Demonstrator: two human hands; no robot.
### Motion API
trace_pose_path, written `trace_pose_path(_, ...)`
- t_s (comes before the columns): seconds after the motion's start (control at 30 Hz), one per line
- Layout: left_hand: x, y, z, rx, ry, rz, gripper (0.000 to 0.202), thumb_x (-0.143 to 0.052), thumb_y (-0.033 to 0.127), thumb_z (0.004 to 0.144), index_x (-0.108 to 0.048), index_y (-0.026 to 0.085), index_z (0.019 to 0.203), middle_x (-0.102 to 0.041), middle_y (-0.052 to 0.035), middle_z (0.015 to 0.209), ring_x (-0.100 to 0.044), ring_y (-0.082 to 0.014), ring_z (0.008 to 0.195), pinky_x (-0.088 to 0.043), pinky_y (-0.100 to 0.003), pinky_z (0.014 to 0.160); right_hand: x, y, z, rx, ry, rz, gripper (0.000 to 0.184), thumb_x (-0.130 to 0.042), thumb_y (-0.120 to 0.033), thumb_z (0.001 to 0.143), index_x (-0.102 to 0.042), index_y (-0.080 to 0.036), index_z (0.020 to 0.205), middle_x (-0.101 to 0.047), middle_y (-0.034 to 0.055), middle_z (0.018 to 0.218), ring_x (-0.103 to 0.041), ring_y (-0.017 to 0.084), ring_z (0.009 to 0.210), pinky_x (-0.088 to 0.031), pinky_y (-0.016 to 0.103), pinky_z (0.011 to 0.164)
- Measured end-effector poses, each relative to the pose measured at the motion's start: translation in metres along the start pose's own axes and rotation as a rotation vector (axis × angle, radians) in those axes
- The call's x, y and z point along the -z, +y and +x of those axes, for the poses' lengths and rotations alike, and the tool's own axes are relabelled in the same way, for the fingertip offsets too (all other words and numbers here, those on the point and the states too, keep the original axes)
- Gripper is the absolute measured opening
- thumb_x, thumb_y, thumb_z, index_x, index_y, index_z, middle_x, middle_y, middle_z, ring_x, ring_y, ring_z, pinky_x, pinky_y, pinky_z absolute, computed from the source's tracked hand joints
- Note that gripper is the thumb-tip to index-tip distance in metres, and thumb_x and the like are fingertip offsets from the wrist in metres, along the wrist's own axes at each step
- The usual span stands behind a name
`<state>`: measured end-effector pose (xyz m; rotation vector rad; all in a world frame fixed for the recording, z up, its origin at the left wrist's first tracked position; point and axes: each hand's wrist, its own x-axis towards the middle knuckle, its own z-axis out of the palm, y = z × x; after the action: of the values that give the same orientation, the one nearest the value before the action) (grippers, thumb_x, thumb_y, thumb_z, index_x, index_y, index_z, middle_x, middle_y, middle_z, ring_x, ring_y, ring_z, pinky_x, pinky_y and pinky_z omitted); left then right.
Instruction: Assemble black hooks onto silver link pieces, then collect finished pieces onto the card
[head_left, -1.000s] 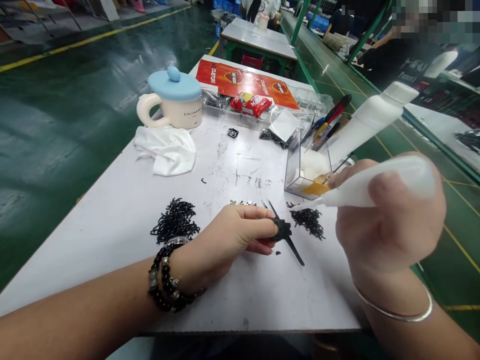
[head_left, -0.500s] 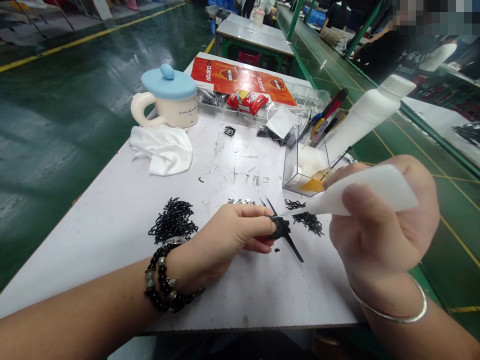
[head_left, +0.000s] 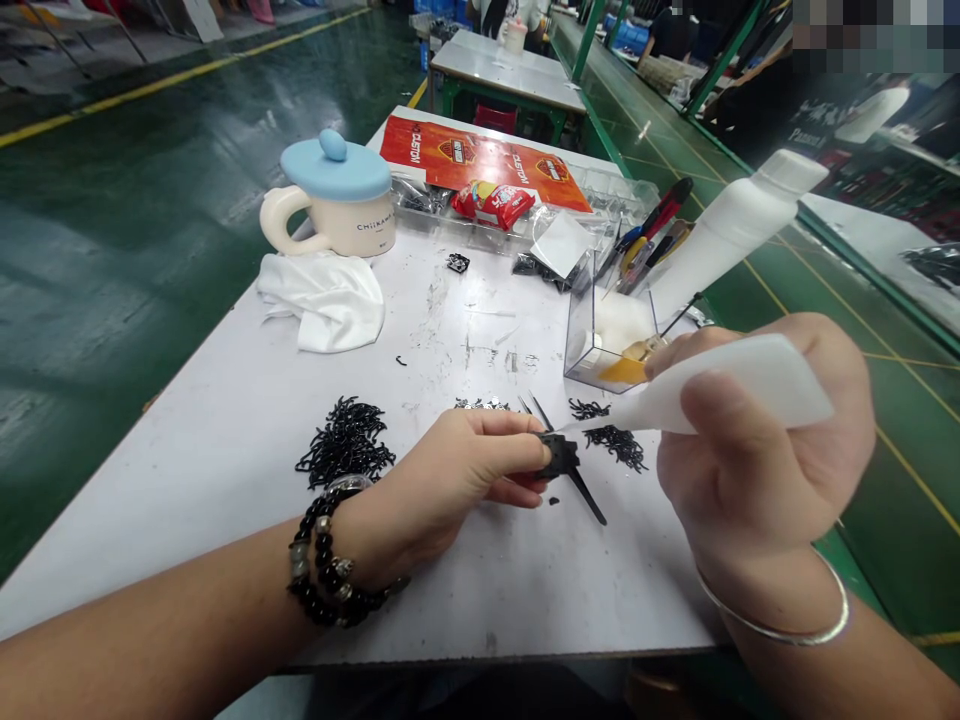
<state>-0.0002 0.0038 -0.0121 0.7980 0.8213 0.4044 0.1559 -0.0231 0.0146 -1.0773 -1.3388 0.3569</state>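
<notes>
My left hand [head_left: 457,475] rests on the white table [head_left: 225,440] and pinches a small black part [head_left: 561,456] between thumb and fingers. Black tweezers [head_left: 581,487] lie under that part. My right hand [head_left: 757,470] is wrapped round a white squeeze bottle [head_left: 720,390] whose thin nozzle tip touches the black part. A pile of small black pieces [head_left: 346,450] lies to the left of my left hand. A smaller black pile [head_left: 616,443] lies just behind the nozzle.
A clear box [head_left: 611,335] holds a tall white bottle [head_left: 727,235] and pens. Further back stand a cream mug with a blue lid [head_left: 337,195], a white cloth [head_left: 326,300], a red snack packet [head_left: 491,202] and an orange bag [head_left: 480,158]. The table's right edge is near my right wrist.
My right hand brought the squeeze bottle down and left until its nozzle reached the black part. My left hand stayed put.
</notes>
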Motion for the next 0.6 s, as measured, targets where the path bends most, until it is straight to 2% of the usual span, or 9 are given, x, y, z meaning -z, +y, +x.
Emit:
trace_pose_path(0.13, 0.001, -0.002, 0.000, 0.000, 0.023, -0.033, 0.007, -0.063, 0.014, 0.071, -0.068, 0.014, 0.075, -0.059, -0.0002, 0.070, -0.055, -0.0075, 0.066, -0.047, -0.015, 0.057, 0.003, -0.005, 0.002, 0.000, 0.050, 0.122, 0.026, -0.063, -0.030, 0.074, -0.039, -0.025, 0.064, -0.035, -0.0027, 0.049, -0.035, 0.016, 0.042, -0.028, 0.036, 0.046)
trace_pose_path(0.23, 0.002, -0.003, 0.001, 0.004, 0.039, -0.052, 0.007, -0.064, 0.014, 0.070, -0.068, 0.015, 0.076, -0.060, 0.0000, 0.071, -0.057, -0.0076, 0.065, -0.048, -0.015, 0.057, 0.006, -0.007, 0.001, -0.061, -0.022, 0.201, 0.026, -0.066, -0.030, 0.072, -0.042, -0.025, 0.063, -0.037, -0.0034, 0.049, -0.030, 0.014, 0.042, -0.025, 0.034, 0.045)
trace_pose_path(0.37, 0.002, -0.003, 0.002, -0.001, 0.037, -0.054, 0.006, -0.064, 0.014, 0.071, -0.068, 0.016, 0.076, -0.061, -0.0002, 0.072, -0.057, -0.0072, 0.064, -0.049, -0.015, 0.057, 0.010, -0.007, -0.005, -0.153, -0.136, 0.227, 0.023, -0.066, -0.030, 0.076, -0.045, -0.023, 0.069, -0.047, -0.0025, 0.057, -0.037, 0.013, 0.047, -0.028, 0.033, 0.049)
trace_pose_path(0.53, 0.002, -0.003, 0.001, -0.009, 0.033, -0.056, 0.007, -0.065, 0.015, 0.071, -0.068, 0.015, 0.076, -0.061, -0.0004, 0.072, -0.058, -0.0073, 0.065, -0.049, -0.014, 0.057, 0.011, -0.005, -0.009, -0.153, -0.158, 0.189, 0.025, -0.064, -0.033, 0.078, -0.043, -0.023, 0.070, -0.047, -0.0025, 0.058, -0.037, 0.012, 0.049, -0.029, 0.032, 0.051)
trace_pose_path(0.6, 0.002, -0.003, 0.002, -0.006, 0.037, -0.063, 0.008, -0.065, 0.014, 0.070, -0.068, 0.015, 0.077, -0.061, -0.0001, 0.071, -0.058, -0.0072, 0.064, -0.049, -0.014, 0.056, 0.010, -0.003, -0.009, -0.126, -0.160, 0.182, 0.023, -0.063, -0.030, 0.078, -0.043, -0.022, 0.069, -0.046, -0.0028, 0.058, -0.036, 0.012, 0.048, -0.029, 0.032, 0.051)
